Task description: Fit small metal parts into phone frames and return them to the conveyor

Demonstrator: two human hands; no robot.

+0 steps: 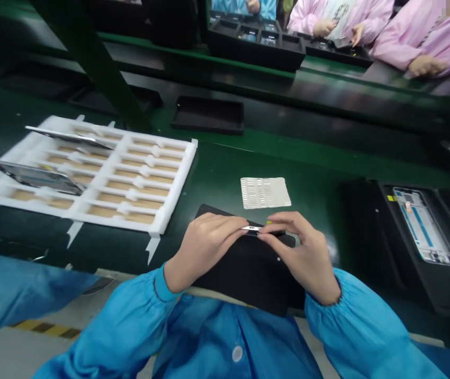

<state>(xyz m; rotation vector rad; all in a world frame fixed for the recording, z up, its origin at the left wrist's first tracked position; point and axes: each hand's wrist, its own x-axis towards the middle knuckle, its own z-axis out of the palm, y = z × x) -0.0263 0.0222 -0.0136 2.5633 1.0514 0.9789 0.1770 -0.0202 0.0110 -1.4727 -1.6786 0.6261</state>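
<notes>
A thin phone-like part [252, 229], seen nearly edge-on with a white, marked side, is held above a black board [244, 273]. My left hand [211, 243] has its fingers closed on the part's left end. The thumb and fingers of my right hand [302, 250] pinch its right end. Much of the part is hidden by my fingers. Just beyond the board, a pale sheet with rows of small strips [265, 192] lies on the green table [217, 163].
At the left, a white foam tray [162, 213] holds two thin panels [47, 178] standing tilted in its slots. A phone frame [424, 226] lies in a black holder [446, 287] at the right. Behind are a black tray [208, 115] and people in pink sleeves [442, 45].
</notes>
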